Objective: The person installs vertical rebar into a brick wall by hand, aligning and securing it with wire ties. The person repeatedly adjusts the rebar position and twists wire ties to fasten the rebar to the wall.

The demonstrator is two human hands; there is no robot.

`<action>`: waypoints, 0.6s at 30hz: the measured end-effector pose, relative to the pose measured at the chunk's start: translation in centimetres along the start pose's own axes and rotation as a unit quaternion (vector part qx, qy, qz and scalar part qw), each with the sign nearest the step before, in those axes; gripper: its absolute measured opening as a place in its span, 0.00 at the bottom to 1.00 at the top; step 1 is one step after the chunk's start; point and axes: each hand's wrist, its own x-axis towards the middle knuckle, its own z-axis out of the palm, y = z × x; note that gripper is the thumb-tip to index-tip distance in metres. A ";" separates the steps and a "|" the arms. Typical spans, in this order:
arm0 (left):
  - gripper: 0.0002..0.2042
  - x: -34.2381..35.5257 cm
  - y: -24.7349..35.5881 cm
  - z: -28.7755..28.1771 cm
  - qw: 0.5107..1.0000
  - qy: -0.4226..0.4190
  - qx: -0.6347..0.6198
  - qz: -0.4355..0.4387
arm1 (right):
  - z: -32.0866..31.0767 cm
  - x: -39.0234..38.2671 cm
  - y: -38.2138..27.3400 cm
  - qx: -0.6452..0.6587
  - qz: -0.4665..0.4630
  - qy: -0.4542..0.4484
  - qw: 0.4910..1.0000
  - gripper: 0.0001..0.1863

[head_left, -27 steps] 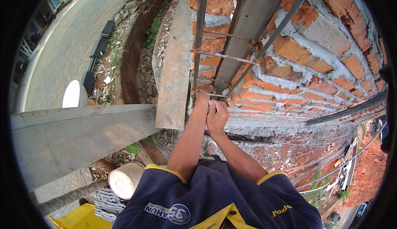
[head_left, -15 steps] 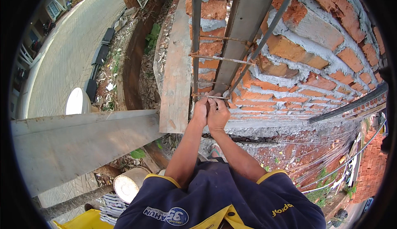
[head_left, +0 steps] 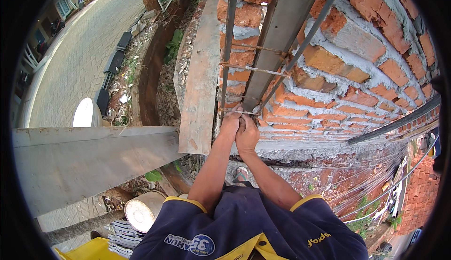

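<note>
Both hands meet at the lowest visible rusty steel stirrup (head_left: 250, 113) of an upright rebar cage. My left hand (head_left: 229, 124) is closed at the stirrup's left part, its fingertips reaching past the bar. Pressed against it, my right hand (head_left: 247, 135) is closed just below the bar, thumb and fingers together. Whatever small thing its fingers pinch is hidden. The cage's left rebar (head_left: 229, 34) and right rebar (head_left: 303, 48) rise from there, joined by more stirrups (head_left: 253, 69). Between them stands a long grey steel channel (head_left: 278, 30).
The brick wall (head_left: 347, 67) with rough mortar rises on the right. A wooden board (head_left: 199, 86) stands left of the cage, and a wide grey plank (head_left: 94, 159) juts out at left. A bucket (head_left: 141, 213) sits lower left. Thin wires (head_left: 371, 178) stretch across the lower right.
Both hands have drawn slightly down toward me, and the right knuckles now sit lower below the stirrup. The view has shifted a little.
</note>
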 end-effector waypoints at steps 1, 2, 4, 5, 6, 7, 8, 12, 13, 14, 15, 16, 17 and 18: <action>0.20 -0.1 0.3 0.0 0.999 0.000 0.035 -0.012 | 0.1 0.1 -0.1 -0.006 0.011 -0.002 1.000 0.08; 0.20 0.0 0.6 0.0 0.998 -0.015 0.063 -0.014 | 0.2 0.3 -0.2 -0.013 0.016 -0.002 1.000 0.08; 0.20 0.1 0.9 -0.4 0.993 0.001 0.102 -0.060 | 0.5 0.7 -0.4 -0.045 0.044 -0.029 0.998 0.08; 0.21 0.1 0.7 -0.7 0.990 0.005 0.117 -0.075 | 0.6 0.9 -0.4 -0.066 0.056 -0.042 0.995 0.08; 0.21 0.2 0.6 -1.0 0.995 -0.026 0.067 -0.064 | 0.9 1.1 -0.5 -0.067 0.059 -0.037 0.995 0.08; 0.21 0.2 0.1 -1.3 0.997 -0.054 0.016 -0.050 | 1.1 1.3 -0.5 -0.074 0.063 -0.033 0.995 0.08; 0.21 0.2 -0.2 -1.5 0.995 -0.072 -0.037 -0.050 | 1.3 1.5 -0.5 -0.075 0.055 -0.020 0.995 0.08; 0.21 0.5 -0.7 -2.1 0.994 -0.102 -0.032 -0.024 | 2.0 1.6 -0.3 -0.066 0.057 -0.007 0.996 0.09; 0.22 0.5 -0.6 -2.1 0.993 -0.109 -0.026 -0.020 | 2.1 1.6 -0.2 -0.066 0.056 -0.005 0.996 0.09; 0.22 0.5 -0.4 -2.0 0.993 -0.117 -0.025 -0.022 | 2.1 1.5 -0.2 -0.061 0.045 0.006 0.997 0.09; 0.22 0.3 -0.3 -1.9 0.990 -0.135 -0.021 -0.014 | 2.0 1.3 -0.2 -0.060 0.047 -0.002 0.997 0.09; 0.22 0.4 -0.2 -1.8 0.987 -0.156 -0.024 -0.009 | 1.8 1.3 -0.2 -0.054 0.037 -0.002 0.998 0.10; 0.22 -0.3 -0.3 -1.8 0.988 -0.153 -0.022 -0.027 | 1.3 0.8 -0.3 -0.050 0.026 0.001 0.998 0.10; 0.21 -0.4 -0.4 -1.6 0.990 -0.139 -0.027 -0.011 | 1.0 0.7 -0.3 -0.026 0.027 -0.016 0.999 0.11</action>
